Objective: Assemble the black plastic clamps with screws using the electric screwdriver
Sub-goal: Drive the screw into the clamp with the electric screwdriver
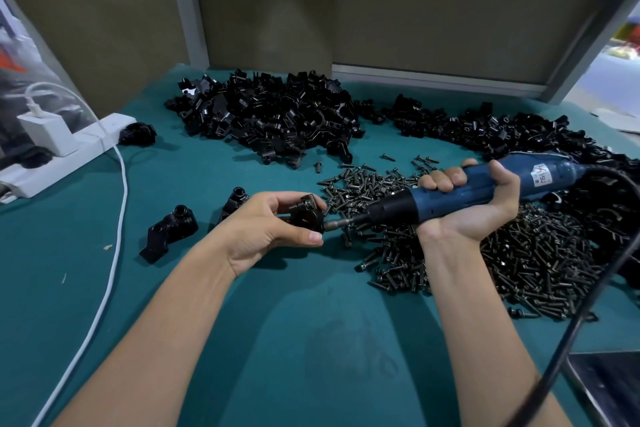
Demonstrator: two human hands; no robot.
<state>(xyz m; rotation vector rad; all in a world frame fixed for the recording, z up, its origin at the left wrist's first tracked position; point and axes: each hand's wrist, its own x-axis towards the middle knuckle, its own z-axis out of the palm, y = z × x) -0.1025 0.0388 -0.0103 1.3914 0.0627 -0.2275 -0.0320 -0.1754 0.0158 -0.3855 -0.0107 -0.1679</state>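
Fingers of the L hand are curling round a black plastic clamp, w/ the thumb pressing from below, holding it just above the teal bench. Fingers of the R hand are wrapping tightly round the blue barrel of an electric screwdriver. It is lying nearly horizontal, its black nose pointing at the L fingers. Its metal bit is meeting the side of the held clamp, right beside the L thumb tip. Can't tell whether a screw is sitting on the bit.

A wide heap of dark screws is spreading under and beyond the R fingers, reaching almost to the L fingertips. Beyond both sets of fingers, toward the back panel, a big pile of loose clamp parts is sitting on the bench. A second pile is stretching out behind the R fingers.

Two put-together clamps are lying to the outer side of the L fingers, one just beside the knuckles, the other a bit farther out. One more black piece is resting well beyond them, next to a white power strip w/ a charger plugged in. A white cable is running from the strip down past the L forearm. The screwdriver's black cord is looping off past the R wrist.
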